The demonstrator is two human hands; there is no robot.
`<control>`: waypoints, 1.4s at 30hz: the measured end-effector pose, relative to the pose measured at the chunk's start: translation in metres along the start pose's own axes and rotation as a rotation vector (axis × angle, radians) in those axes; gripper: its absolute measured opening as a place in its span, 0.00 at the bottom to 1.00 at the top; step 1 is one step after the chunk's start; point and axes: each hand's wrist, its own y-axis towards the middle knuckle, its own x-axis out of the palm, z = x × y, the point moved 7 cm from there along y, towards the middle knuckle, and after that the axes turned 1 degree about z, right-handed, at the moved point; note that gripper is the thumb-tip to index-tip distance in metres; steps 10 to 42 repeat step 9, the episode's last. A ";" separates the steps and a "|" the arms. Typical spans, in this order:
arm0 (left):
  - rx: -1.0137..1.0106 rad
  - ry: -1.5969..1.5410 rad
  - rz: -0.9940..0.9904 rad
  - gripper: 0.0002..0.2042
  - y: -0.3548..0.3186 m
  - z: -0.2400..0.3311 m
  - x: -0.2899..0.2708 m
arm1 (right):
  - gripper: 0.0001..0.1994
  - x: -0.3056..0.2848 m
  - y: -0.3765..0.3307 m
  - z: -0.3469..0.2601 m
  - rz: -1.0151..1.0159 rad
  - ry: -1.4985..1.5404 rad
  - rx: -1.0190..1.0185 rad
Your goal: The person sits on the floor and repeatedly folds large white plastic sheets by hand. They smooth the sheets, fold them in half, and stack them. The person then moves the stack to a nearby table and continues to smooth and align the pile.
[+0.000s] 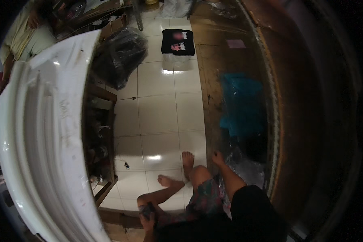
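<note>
My left hand [148,222] is low in the head view, beside my bent left leg. Its fingers are closed around a small dark object [146,209] whose kind I cannot make out. My right arm reaches forward past my right knee. At its end my right hand [218,158] is curled beside the edge of a brown wooden board [213,121]. What those fingers hold, if anything, is too small to see. Crumpled clear plastic [246,167] lies just right of that hand. Farther up on the board is a blue plastic bag [242,101].
A folded black printed garment [178,42] lies on the white tiled floor [157,115] ahead. A black plastic-wrapped bundle [121,56] is left of it. White sheets [64,117] fill the left, above a wooden shelf [105,189]. Another person [28,34] is at the upper left.
</note>
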 end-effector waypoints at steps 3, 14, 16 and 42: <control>-0.080 -0.106 0.328 0.28 0.007 0.042 -0.029 | 0.34 0.041 0.041 -0.007 -0.074 -0.135 0.154; -0.402 0.213 0.780 0.27 0.079 -0.083 -0.099 | 0.32 0.095 0.108 0.022 0.235 -0.443 0.157; -0.402 0.213 0.780 0.27 0.079 -0.083 -0.099 | 0.32 0.095 0.108 0.022 0.235 -0.443 0.157; -0.402 0.213 0.780 0.27 0.079 -0.083 -0.099 | 0.32 0.095 0.108 0.022 0.235 -0.443 0.157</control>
